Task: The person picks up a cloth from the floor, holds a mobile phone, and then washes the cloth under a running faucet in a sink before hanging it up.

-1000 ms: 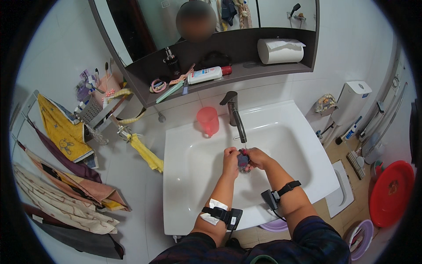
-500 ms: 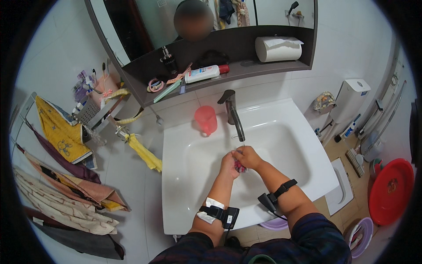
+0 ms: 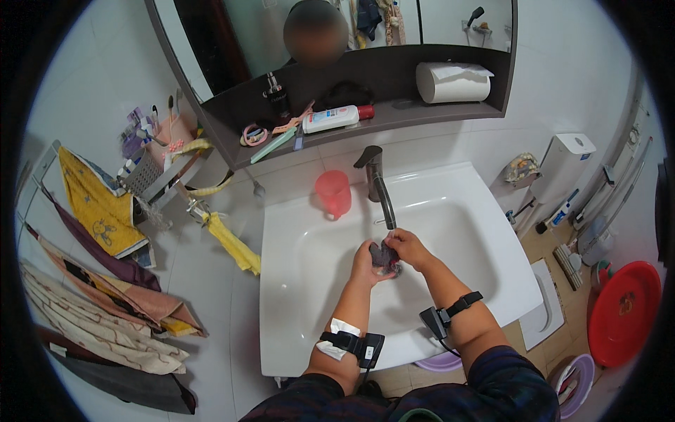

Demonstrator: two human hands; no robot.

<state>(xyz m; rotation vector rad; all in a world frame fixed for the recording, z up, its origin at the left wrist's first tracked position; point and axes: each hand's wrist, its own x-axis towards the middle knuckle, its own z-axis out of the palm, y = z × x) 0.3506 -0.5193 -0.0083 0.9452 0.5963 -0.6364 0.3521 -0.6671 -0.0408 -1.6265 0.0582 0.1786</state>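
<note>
Left wall: A yellow towel [image 3: 105, 211] hangs beside a row of darker and paler cloths; nearer the sink, a yellow cloth [image 3: 230, 243] dangles from a hook.
Pink cup: The translucent pink cup [image 3: 332, 193] stands upright on the back rim of the white sink [image 3: 464, 235], left of the faucet.
Left grip: The person's left grip [image 3: 363, 264] curls around the left side and underside of a small grey-and-maroon cloth [image 3: 382, 255], fingers reaching beneath it.
Cloth: Bunched and dark, it sits between the two hands above the basin, against the left palm and just below the spout.
Faucet: The dark metal faucet [image 3: 376, 179] angles down over the cloth, its tip just above the right fingers.
Right grip: The right grip [image 3: 410, 250] pinches the cloth's upper right edge, fingertips pressed together on the fabric.
Shelf: Above, a white bottle [image 3: 330, 119] with a red cap lies left of a paper roll [image 3: 453, 84].
Far right: A red basin [image 3: 626, 316] leans on its side near a purple bucket [image 3: 578, 385].
</note>
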